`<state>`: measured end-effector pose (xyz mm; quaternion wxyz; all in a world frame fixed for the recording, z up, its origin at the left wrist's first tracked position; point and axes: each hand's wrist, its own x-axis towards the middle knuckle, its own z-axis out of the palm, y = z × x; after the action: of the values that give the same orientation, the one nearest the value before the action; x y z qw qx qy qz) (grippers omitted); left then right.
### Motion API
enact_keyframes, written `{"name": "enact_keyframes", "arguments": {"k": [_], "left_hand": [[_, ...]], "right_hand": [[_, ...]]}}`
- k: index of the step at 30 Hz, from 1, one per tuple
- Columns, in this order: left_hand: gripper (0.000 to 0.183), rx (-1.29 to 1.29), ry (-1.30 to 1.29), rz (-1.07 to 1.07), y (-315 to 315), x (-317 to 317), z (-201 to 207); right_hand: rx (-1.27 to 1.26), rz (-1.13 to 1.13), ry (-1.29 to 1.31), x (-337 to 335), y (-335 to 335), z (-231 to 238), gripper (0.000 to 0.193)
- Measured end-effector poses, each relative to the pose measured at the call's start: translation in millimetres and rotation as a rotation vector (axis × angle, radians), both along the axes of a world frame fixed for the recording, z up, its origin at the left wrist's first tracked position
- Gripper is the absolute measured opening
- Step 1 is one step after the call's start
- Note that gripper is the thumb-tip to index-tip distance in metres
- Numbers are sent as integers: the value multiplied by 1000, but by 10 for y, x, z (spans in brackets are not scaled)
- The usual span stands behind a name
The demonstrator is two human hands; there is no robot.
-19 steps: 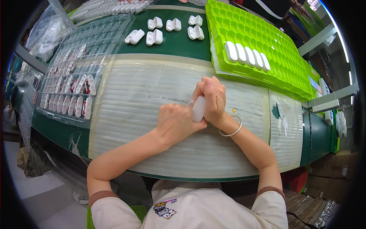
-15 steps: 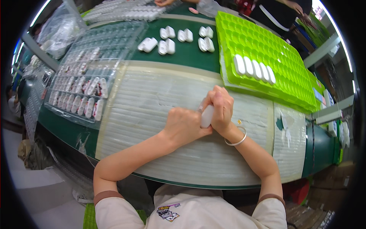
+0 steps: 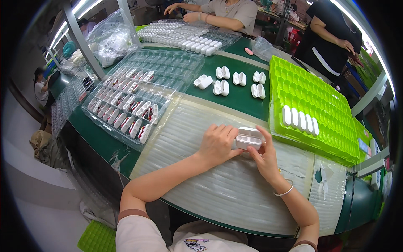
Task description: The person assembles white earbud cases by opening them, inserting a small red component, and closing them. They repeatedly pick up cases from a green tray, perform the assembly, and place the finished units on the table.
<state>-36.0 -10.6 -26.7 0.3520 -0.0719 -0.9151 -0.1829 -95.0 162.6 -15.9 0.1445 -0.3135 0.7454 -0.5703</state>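
Note:
A small white earbud charging case (image 3: 247,142) is held over the pale ribbed mat, its lid raised and the hollows inside showing. My right hand (image 3: 265,157) grips it from the right, thumb on the front and fingers at the back. At its left end my left hand (image 3: 218,143) has curled fingers, with the thumb by the lower edge; the fingertips are partly hidden. Beyond my hands, several white cases with raised lids (image 3: 221,87) stand on the green table. To the right, a lime-green tray (image 3: 294,136) carries a short row of closed white cases (image 3: 302,122).
Clear plastic trays (image 3: 168,90) at left hold white shells with red bits (image 3: 126,124). Farther back is another tray of white pieces (image 3: 201,44), beside a co-worker's arms (image 3: 197,17). A second person in black (image 3: 329,38) stands at far right. A metal post (image 3: 79,40) rises at left.
The case was mostly covered between my two closed hands; now its lid is up and its inside shows. My view has tilted up, bringing more of the far table and co-workers into sight.

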Motion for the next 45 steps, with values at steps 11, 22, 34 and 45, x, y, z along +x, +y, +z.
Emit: {"name": "enact_keyframes", "arguments": {"k": [11,22,34,45], "left_hand": [[49,520,-315,-447,-55,-34,-185],[45,694,-539,-548,-37,-138,-130],[37,660,-508,-589,-64,-103,-123],[38,903,-736,-577,-87,-94,-132]], "right_hand": [[-34,96,0,3,151,-260,73],[-99,75,-62,30,110,-229,69],[16,158,42,-19,202,-259,63],[14,196,31,-21,213,-204,68]]}}
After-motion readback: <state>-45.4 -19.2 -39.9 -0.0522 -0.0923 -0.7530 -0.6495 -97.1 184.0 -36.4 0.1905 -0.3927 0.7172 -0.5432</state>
